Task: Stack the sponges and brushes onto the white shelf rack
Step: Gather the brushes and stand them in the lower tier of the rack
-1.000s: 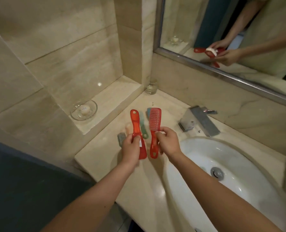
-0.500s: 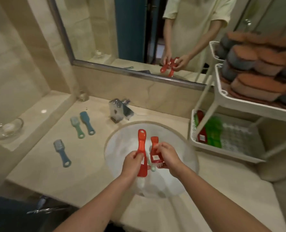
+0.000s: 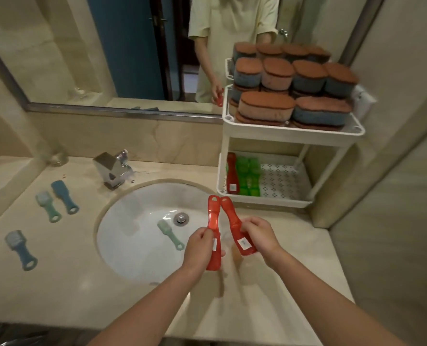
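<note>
My left hand [image 3: 200, 248] grips a red brush [image 3: 213, 222] and my right hand [image 3: 261, 236] grips a second red brush [image 3: 234, 228], both held over the sink's right rim with handles pointing toward the white shelf rack [image 3: 292, 132]. The rack stands on the counter at right. Its top tier holds several orange-topped sponges [image 3: 309, 76]. Its bottom tier [image 3: 264, 201] holds one red brush [image 3: 231, 172] and green brushes [image 3: 248, 177]. A pale green brush [image 3: 170, 233] lies inside the sink basin. Three blue and green brushes [image 3: 65, 199] lie on the left counter.
The round white sink [image 3: 132, 245] fills the counter's middle, with a chrome tap [image 3: 111, 169] behind it. A mirror [image 3: 107, 46] spans the back wall, reflecting a person. A wall stands close on the right of the rack. A small glass [image 3: 58, 157] sits at back left.
The view has swung right from the left counter to the sink and rack. Both hands carried the red brushes rightward, toward the rack's bottom tier; a pale green brush now lies in the basin.
</note>
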`<state>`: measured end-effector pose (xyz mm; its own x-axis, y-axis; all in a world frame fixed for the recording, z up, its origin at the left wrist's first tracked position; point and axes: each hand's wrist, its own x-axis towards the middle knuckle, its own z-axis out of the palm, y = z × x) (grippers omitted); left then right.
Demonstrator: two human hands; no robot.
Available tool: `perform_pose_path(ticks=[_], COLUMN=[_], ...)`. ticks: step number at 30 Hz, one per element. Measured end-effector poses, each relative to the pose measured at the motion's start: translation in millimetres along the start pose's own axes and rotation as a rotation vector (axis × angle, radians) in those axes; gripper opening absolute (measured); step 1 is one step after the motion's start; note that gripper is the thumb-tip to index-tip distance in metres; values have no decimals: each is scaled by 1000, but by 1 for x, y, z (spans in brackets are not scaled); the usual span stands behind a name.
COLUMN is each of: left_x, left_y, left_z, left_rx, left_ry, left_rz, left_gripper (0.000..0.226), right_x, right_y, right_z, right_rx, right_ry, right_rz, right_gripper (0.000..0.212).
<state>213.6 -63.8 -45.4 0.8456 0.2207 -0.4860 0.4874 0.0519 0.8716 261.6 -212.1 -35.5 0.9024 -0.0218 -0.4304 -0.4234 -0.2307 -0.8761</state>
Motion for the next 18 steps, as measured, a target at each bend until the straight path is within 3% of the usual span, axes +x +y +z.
perform_pose_path(ticks=[7, 18], left_x=[7, 52], left_y=[19, 85], left_z=[40, 81], left_rx=[86, 139], left_ry=[-36, -90], left_rz=[65, 154], left_gripper=[27, 28], right_x=[5, 48], right_y=[1, -33], right_z=[-38, -68], right_rx=[84, 239], right_ry=[69, 190], right_rz=[-25, -37], right_gripper=[14, 18])
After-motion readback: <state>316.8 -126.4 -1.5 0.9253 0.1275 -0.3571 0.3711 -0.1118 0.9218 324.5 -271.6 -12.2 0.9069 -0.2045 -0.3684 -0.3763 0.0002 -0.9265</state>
